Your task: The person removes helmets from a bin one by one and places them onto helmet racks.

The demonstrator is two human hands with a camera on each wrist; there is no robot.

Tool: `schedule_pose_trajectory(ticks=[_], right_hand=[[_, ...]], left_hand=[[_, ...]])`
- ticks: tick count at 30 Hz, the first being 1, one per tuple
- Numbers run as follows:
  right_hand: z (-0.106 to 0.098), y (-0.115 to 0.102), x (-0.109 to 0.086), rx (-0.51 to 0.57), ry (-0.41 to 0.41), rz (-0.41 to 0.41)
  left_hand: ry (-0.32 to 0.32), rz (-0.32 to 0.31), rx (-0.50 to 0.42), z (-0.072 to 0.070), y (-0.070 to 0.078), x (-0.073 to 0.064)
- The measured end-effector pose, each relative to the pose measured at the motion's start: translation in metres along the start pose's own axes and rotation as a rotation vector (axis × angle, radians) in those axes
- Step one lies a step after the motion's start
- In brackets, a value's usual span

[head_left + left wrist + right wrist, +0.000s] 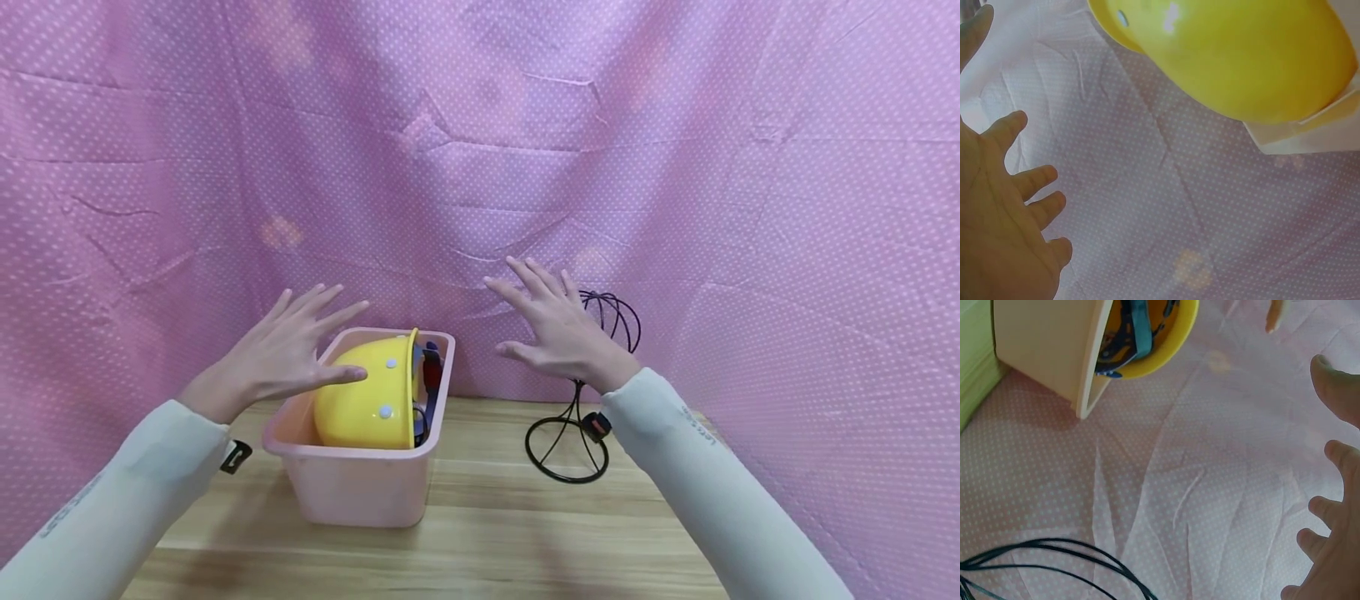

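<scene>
A yellow hard hat (363, 396) lies on its side in a pink plastic bin (360, 487), its open side turned right. Dark inner straps (1138, 331) show in the right wrist view. My left hand (292, 346) hovers above the bin's left part, fingers spread, holding nothing; in the left wrist view its palm (997, 219) is apart from the hat. My right hand (558, 329) is raised with spread fingers in front of a black wire stand (567, 450), hiding part of it. Whether that hand touches the stand is not shown; it grips nothing.
The bin and the stand are on a light wood-grain table (487, 533), the bin left and the stand right. A pink dotted cloth (480, 192) hangs behind and along both sides. Dark straps are on both wrists.
</scene>
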State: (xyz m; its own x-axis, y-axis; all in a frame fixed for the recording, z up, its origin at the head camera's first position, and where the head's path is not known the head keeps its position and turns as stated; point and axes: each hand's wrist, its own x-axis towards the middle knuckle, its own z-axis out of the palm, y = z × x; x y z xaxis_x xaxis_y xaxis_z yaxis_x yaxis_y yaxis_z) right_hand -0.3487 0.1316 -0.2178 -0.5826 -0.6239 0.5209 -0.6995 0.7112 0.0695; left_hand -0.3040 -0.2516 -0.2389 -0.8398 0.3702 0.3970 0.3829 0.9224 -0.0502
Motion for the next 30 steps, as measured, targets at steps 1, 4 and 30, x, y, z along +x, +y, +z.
schedule_pose_trajectory(ticks=[1,4,30], right_hand=[[0.001,-0.001,0.001,0.004,-0.001,-0.001],[0.005,-0.003,0.003,0.009,-0.009,-0.004],[0.043,-0.023,0.017,0.044,-0.051,-0.018]], left_hand=[[-0.002,-0.001,-0.006,0.001,-0.001,-0.001],[-0.013,-0.003,-0.008,0.003,-0.004,-0.003],[-0.024,-0.054,-0.073,0.028,-0.032,-0.033]])
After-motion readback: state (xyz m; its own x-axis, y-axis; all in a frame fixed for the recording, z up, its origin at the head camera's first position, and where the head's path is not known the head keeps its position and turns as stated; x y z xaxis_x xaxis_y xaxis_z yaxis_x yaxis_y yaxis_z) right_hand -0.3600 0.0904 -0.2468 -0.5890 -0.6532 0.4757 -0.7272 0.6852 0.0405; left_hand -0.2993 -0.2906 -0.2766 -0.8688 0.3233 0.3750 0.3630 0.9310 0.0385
